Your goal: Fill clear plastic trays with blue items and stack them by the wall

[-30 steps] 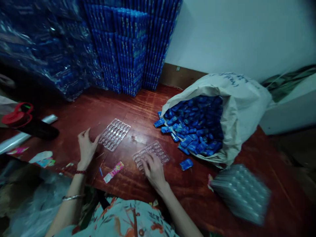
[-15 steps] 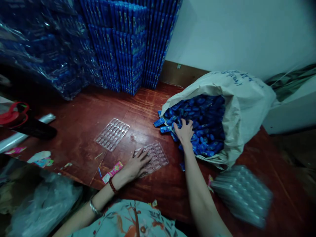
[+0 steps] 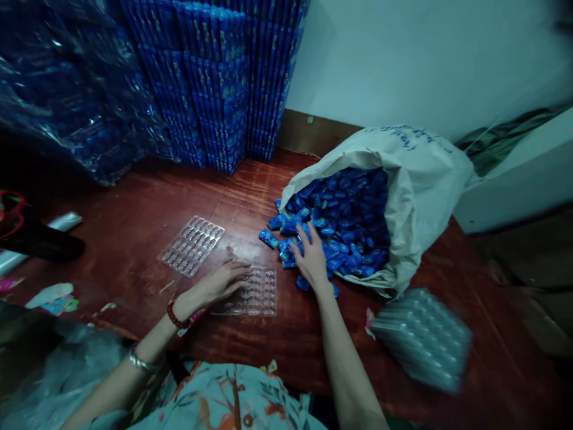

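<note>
My left hand (image 3: 221,282) lies over the left part of a clear plastic blister tray (image 3: 264,292), its fingers stretched out and open. Part of that tray is hidden beneath the hand. At the mouth of a white sack (image 3: 416,179), my right hand (image 3: 312,261) is open, fingers spread over small blue wrapped pieces (image 3: 353,197). Several of these pieces have spilled onto the table, one (image 3: 268,239) just left of the fingers. Another clear blister tray (image 3: 192,245) rests flat on the table, farther left.
A stack of clear trays (image 3: 423,340) stands at the right. Tall stacks of blue packs (image 3: 215,89) rise at the back left, some under clear film. A dark container with a red lid (image 3: 40,239) and paper scraps (image 3: 54,298) are at the left. A wall closes the back.
My right hand has drawn back toward me, with blue pieces pulled out at the sack's mouth. The tray under my left hand has turned straighter. The whole view has shifted a little.
</note>
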`<action>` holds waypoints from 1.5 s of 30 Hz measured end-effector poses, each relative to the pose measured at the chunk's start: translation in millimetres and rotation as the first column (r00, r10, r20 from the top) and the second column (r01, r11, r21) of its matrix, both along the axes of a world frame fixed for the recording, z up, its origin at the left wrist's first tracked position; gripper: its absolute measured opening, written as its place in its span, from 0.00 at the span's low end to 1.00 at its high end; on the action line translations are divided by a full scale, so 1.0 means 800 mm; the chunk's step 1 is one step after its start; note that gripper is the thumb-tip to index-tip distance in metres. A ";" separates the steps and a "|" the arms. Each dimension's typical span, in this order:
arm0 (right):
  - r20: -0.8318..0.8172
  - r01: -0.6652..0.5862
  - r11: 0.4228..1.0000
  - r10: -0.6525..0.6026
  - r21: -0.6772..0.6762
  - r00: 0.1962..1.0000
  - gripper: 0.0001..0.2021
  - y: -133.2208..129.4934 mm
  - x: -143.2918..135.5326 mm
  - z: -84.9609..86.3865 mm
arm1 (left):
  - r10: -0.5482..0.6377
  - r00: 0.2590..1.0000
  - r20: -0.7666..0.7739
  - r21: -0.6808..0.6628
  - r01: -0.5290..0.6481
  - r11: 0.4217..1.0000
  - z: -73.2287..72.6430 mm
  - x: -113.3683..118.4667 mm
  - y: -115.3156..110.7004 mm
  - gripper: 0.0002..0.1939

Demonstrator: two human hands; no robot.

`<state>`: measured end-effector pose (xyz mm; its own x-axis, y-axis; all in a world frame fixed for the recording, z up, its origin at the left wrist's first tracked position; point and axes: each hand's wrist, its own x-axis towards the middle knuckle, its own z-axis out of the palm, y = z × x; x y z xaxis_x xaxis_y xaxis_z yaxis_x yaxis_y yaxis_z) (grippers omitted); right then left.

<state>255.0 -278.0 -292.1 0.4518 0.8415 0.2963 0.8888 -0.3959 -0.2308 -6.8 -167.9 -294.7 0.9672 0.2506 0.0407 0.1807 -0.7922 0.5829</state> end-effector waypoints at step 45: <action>-0.013 -0.047 0.984 0.046 -0.172 0.999 0.20 0.001 -0.065 -0.035 | 0.204 0.978 0.053 0.146 -0.209 0.967 -0.034 0.065 0.046 0.17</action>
<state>203.2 -277.2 -320.0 0.4130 0.8997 0.1412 0.9054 -0.3889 -0.1707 45.5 -130.9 -321.9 0.8923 0.4331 0.1275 0.3301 -0.8186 0.4701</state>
